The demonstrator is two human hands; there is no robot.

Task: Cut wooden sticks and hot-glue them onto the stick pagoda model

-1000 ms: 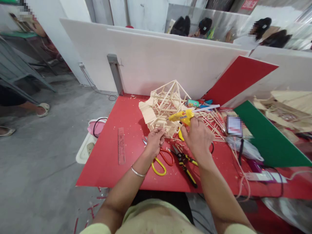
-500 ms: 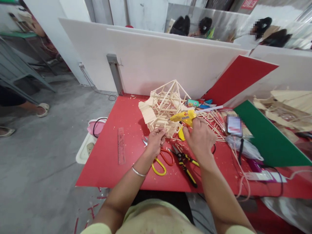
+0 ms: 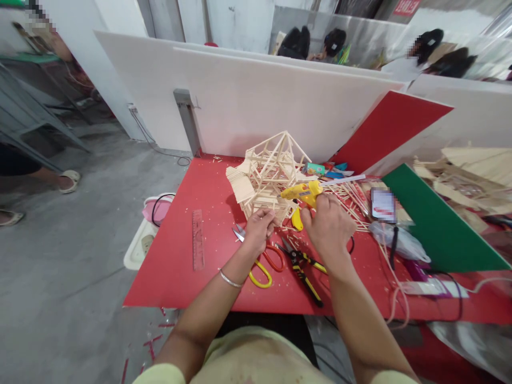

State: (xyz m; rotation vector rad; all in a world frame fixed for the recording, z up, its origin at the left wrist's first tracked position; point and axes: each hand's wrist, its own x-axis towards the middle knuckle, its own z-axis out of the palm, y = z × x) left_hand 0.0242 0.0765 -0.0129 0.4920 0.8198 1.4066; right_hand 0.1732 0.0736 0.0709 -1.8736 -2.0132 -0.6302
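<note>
A building-like model made of pale wooden sticks stands near the back of the red tabletop. At its front edge my left hand is closed in a pinch; whatever lies between the fingertips is too small to make out. My right hand grips a yellow hot glue gun, a clear glue stick jutting from its back. The gun's nozzle points left, close to the model's front and above my left fingertips. Scissors with one red and one yellow handle lie beneath my left wrist. Black-and-yellow pliers lie between my forearms.
A clear ruler lies on the left of the red tabletop. Loose sticks, a phone and a plastic bag are on the right. A green board and white panels border the work area.
My left hand has shifted very slightly to the right along the model's front edge. The glue gun stays nearly where it was, still in my right hand.
</note>
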